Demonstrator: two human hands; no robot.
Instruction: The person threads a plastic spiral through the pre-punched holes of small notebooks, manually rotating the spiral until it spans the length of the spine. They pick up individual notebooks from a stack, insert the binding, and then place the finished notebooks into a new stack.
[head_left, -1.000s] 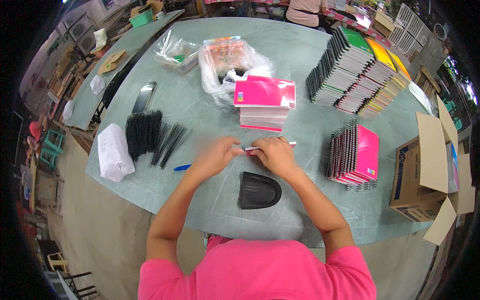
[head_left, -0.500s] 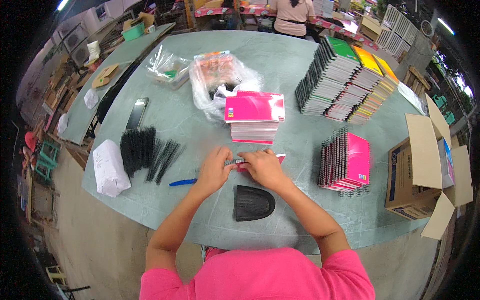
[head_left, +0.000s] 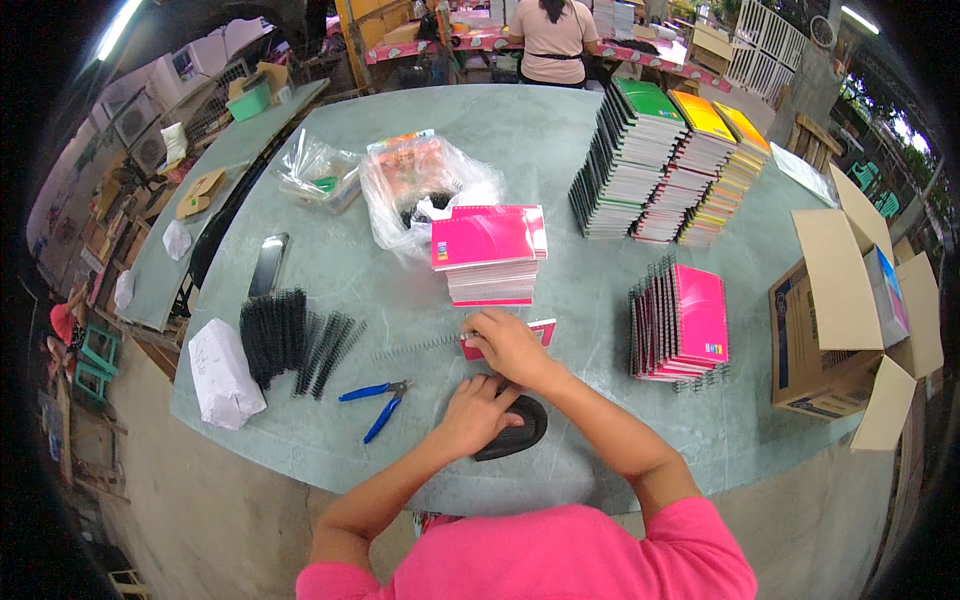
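Observation:
My right hand is closed on a small pink notebook, pinching its left edge. A dark wire coil sticks out leftward from that edge over the table. Just nearer, my left hand is closed on a curved black rubber pad, covering its left part. To the left, blue-handled cutting pliers lie with their handles spread. Several loose black coils rest beside a thicker bunch of coils. Beyond my hands stands a pile of pink notebooks.
Coil-bound pink notebooks are stacked at right, near an open cardboard box. Tall green and yellow notebook stacks stand behind. A plastic bag, phone and white wrapped bundle are on the table. Someone stands far back.
My left hand has left the coil and come down nearer me onto the black pad, uncovering the pliers. My right hand stays at the notebook. The view has shifted slightly.

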